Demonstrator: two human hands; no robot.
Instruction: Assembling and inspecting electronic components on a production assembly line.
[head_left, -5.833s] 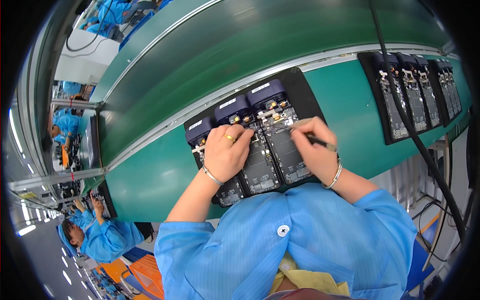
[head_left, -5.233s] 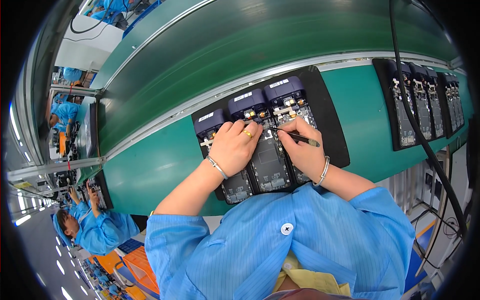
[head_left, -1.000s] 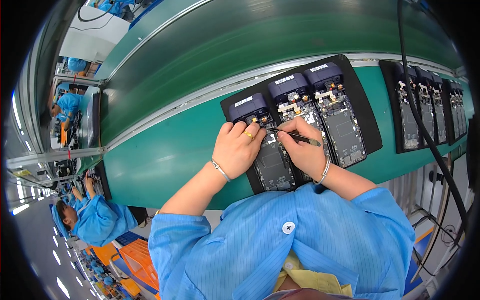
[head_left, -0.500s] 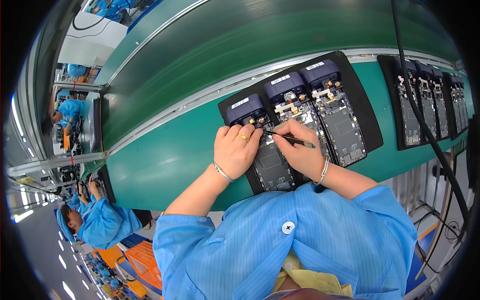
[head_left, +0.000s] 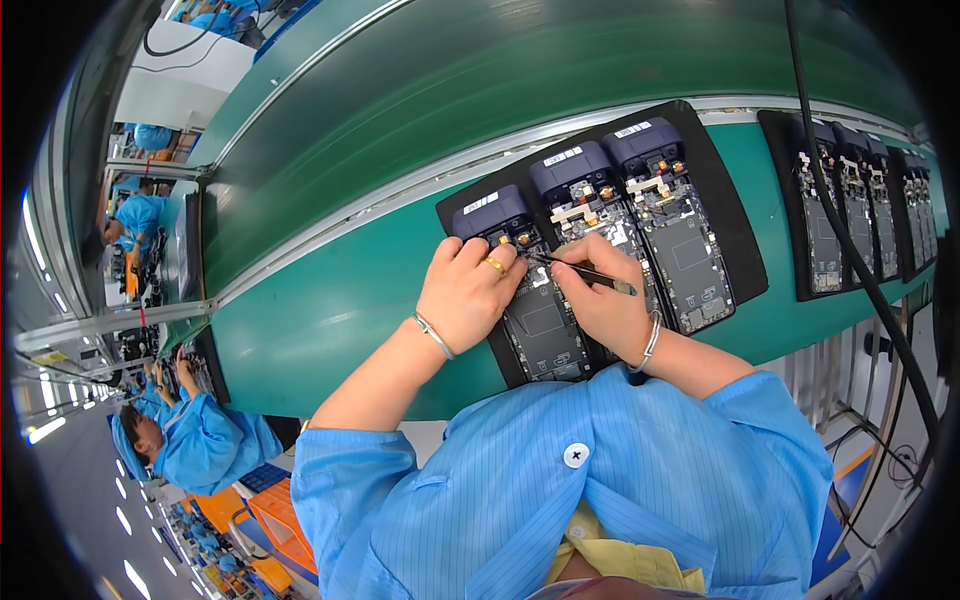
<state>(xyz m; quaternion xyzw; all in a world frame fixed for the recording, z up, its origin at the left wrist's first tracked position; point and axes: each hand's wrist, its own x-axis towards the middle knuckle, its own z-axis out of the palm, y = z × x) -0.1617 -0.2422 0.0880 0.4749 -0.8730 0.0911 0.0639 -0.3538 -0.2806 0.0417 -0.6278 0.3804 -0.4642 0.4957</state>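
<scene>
Both hands work on the black tray (head_left: 735,230).
Left hand (head_left: 468,295) presses the tray's leftmost opened phone (head_left: 530,300); right hand (head_left: 605,300) pinches tweezers (head_left: 585,273) over it.

**One head-worn fisheye, looking steeply down**

A single view comes from the wearer's head, facing down and forward over the blue-smocked chest onto the green workbench (head_left: 330,320). It sits close above the black tray (head_left: 735,250). Straight edges bow toward the dark circular rim; the conveyor (head_left: 480,90) arcs across the top. No second view overlaps.
</scene>
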